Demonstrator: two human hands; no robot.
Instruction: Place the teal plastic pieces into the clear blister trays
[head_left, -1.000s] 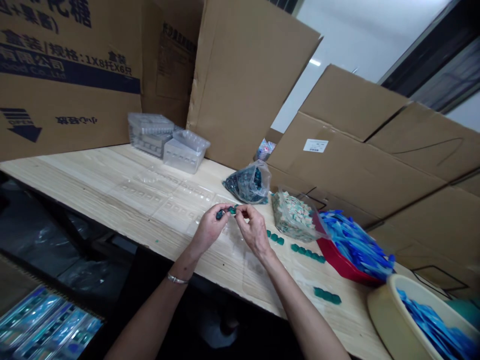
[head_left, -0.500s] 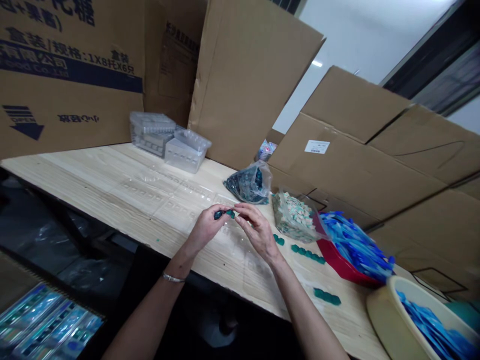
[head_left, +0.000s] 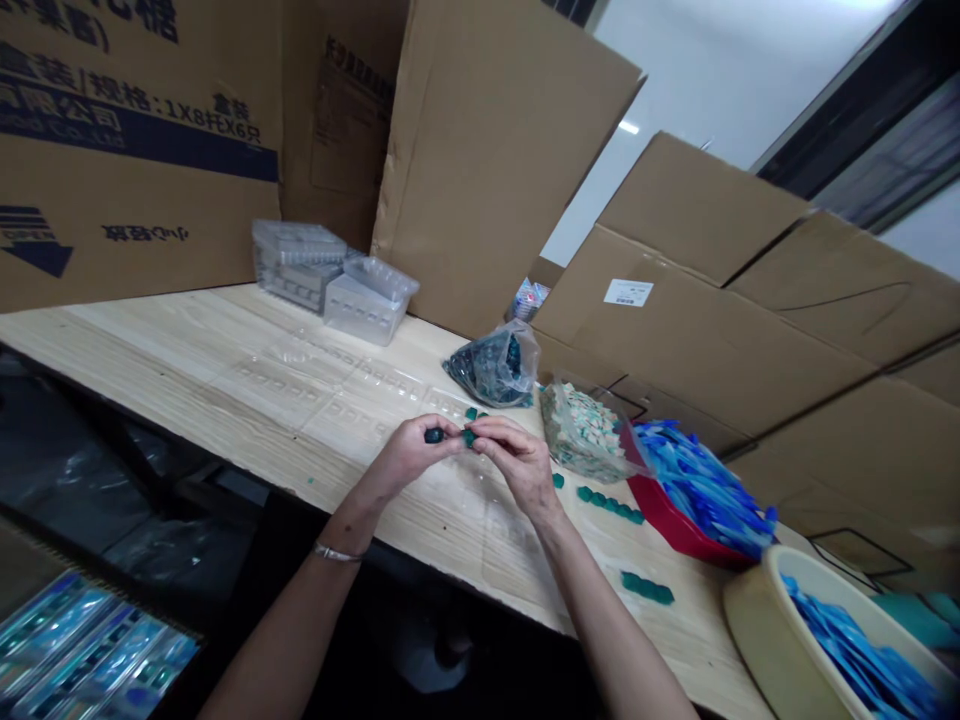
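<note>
My left hand and my right hand meet above the near-middle of the table. A small green piece is pinched between the fingertips of both. Inside the left hand's curled fingers sits a small dark, rounded piece. Just behind the fingertips, more small green pieces show on the table. Beneath and to the left lie clear plastic trays with rows of shallow pockets. Short rows of green pieces rest right of my right hand.
Behind my hands stands a clear bag of dark teal pieces. A clear tub of pale pieces, a red tray of blue strips and a cream basin line the right. Clear plastic boxes sit at back left, before cardboard boxes.
The fingertips have drawn closer around the green piece and the hands sit slightly lower. Green pieces behind the fingers now show. The whole view has shifted a little.
</note>
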